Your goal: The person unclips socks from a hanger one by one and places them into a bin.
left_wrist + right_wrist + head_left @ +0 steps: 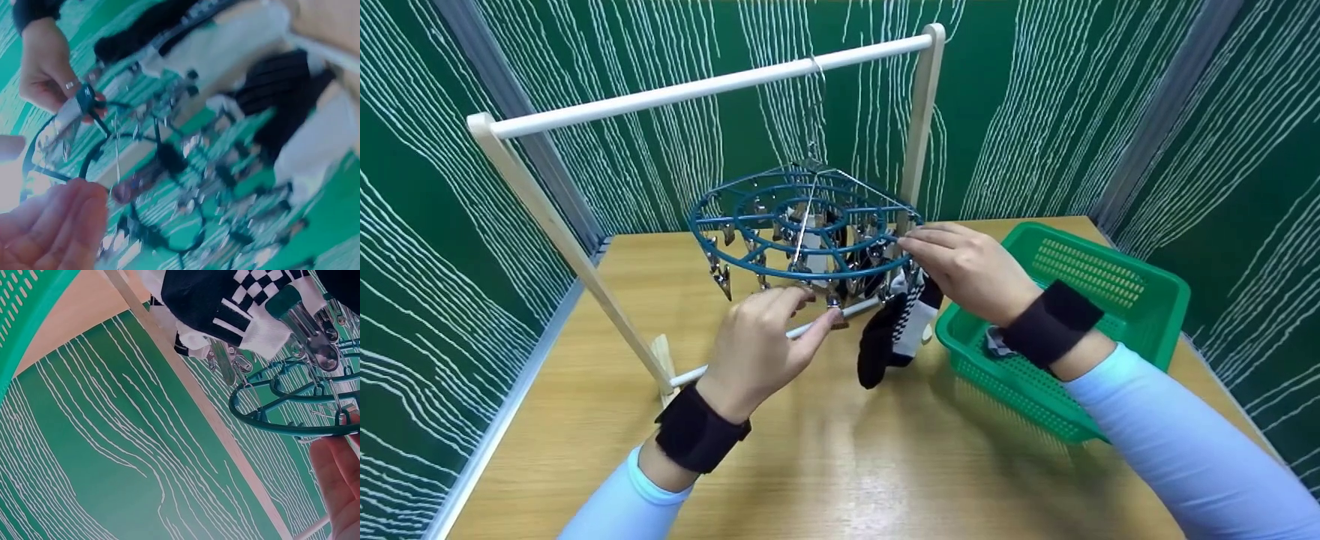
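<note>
Our right hand (971, 274) pinches the hanger's rim (292, 431). Our left hand (761, 341), fingers loosely parted, hovers beside a clip (833, 300).

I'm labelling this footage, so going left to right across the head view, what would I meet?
The rack's left wooden post, the left hand, the hanging checkered sock, the right hand, the green basket.
</note>
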### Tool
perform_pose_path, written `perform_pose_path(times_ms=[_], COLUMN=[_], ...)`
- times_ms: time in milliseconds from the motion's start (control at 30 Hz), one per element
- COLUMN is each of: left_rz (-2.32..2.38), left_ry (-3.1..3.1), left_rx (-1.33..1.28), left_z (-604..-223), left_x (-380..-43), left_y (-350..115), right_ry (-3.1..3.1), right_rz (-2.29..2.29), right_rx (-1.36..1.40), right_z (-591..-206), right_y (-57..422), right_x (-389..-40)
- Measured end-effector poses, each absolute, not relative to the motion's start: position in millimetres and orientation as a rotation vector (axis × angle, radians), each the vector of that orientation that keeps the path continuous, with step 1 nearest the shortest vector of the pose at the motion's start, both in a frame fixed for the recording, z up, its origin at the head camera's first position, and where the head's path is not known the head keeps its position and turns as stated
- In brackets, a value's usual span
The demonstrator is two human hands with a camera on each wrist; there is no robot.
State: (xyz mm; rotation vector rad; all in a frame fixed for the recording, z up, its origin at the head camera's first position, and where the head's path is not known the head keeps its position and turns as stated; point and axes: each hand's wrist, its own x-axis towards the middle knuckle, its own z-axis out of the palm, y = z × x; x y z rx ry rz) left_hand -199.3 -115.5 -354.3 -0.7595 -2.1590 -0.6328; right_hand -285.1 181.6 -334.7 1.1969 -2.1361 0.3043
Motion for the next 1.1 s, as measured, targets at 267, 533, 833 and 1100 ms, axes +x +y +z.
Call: perform_pose_path(times_ms=[267,533,833,1100], left_rz=[-0.366,-0.087,0.066,0.022], left_ry=[-1.814,-1.759,-1.759,-1.774], left_rx=[-0.803,-0.817,-0.71,-0.664], left_z=[-339.9,-333.9,-335.0,-339.1], left_x=[-198.9,-201.9,-201.7,-207.1], left_y=[-110.0,-97.5,-96.5,-105.8], right_ry=[-2.124,-2.115,-2.005,-1.937], right_rz=[0.294,0.246,0.256,0.275], right_rx=[1.192,1.197,1.22,1.22], right_z=[-329.7,-327.3,-327.7,-327.6], right_y=[182.6,178.1,172.3,167.1], right_x=[-282.3,-277.6,-275.4,-271.7])
